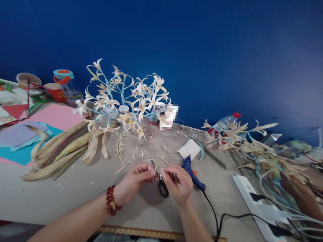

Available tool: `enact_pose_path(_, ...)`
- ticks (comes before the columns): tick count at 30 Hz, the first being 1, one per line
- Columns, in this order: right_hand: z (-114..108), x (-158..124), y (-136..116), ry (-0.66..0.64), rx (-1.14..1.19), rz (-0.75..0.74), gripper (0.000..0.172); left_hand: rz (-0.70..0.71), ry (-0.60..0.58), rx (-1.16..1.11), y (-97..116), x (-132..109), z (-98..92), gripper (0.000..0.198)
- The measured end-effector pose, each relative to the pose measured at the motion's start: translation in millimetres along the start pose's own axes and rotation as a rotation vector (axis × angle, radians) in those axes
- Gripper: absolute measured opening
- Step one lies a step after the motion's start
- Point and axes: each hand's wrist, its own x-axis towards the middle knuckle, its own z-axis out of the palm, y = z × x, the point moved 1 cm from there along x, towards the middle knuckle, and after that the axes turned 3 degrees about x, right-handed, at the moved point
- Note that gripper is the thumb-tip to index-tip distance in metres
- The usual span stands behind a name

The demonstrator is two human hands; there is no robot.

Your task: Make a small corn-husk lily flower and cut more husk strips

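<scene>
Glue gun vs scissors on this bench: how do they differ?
Colour: the glue gun is blue; the scissors show a black handle.
Cord: the glue gun has a black cord; no cord shows on the scissors.
View: the glue gun shows almost whole; the scissors are partly hidden.
Shared: both are near the right hand.

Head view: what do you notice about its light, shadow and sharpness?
In the head view, the plain blue wall lightens toward the right; soft shadow falls on the grey tabletop between the bare left hand and bare right hand; the thin pale strips they hold lack crisp detail; blocky pixelation hides detail beside cream-petalled flowers on light-blue stems.
</scene>
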Motion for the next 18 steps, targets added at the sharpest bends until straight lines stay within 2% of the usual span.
enact_pose_path(18,3.4,3.0,-0.5,-0.024,-0.07,0.093,0.009,-0.03,-0.044,-0.005,-3.3,1.4,-2.7,0.013)
